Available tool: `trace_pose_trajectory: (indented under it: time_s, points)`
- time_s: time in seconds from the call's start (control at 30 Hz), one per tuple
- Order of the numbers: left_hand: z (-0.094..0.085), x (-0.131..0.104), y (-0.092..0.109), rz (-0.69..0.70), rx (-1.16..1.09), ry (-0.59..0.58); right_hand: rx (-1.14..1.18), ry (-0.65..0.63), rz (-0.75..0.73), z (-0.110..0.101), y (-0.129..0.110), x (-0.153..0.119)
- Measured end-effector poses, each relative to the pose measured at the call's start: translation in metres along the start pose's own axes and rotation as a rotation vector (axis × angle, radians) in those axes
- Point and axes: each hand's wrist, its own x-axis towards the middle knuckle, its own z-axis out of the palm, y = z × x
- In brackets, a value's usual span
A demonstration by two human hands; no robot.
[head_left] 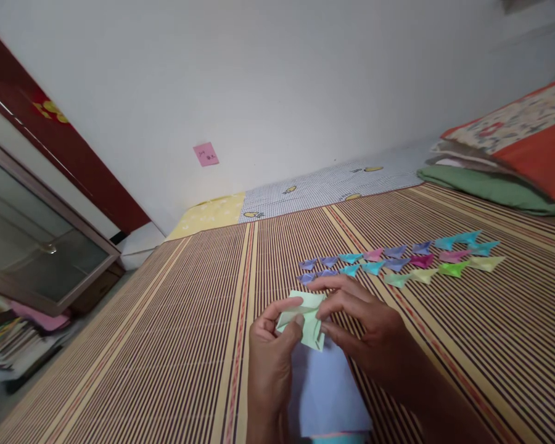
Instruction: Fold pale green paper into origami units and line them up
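Observation:
A light green sheet of paper [311, 336], folded with raised flaps, is held up between both hands. My left hand [274, 345] pinches its left side between thumb and index finger. On the right edge, the thumb and fingers of my right hand [363, 314] close on the paper. Below the hands lies a stack of paper [328, 394] with a pale blue sheet on top and other colours peeking out at its near edge. Beyond my right hand stand rows of small folded paper boats [396, 265] in purple, blue, pink, green and yellow.
A striped mat [189, 320] covers the bed. Folded bedding [494, 188] and a red-orange patterned pillow [536, 142] sit at the right. A pink note [206, 154] is on the white wall. To the left are a glass-panelled cabinet [37, 234] and a pile of books [13, 339].

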Motion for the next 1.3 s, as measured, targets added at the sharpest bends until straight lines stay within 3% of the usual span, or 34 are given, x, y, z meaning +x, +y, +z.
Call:
trace_pose_trajectory:
  time_s: [0.23,0.53,0.93,1.3]
  points:
    - [0.003,-0.002,0.003,0.035,0.120,0.053,-0.045,-0.016,-0.027,0.001,0.003,-0.002]
    - [0.008,-0.005,0.008,0.058,0.269,-0.026,0.044,-0.012,0.085,0.006,0.006,-0.003]
    - [-0.005,-0.003,0.000,0.045,0.176,-0.125,0.180,-0.051,0.116,-0.004,-0.001,-0.002]
    - [0.003,-0.006,0.007,0.013,0.239,-0.100,0.053,-0.007,0.203,0.002,-0.001,-0.006]
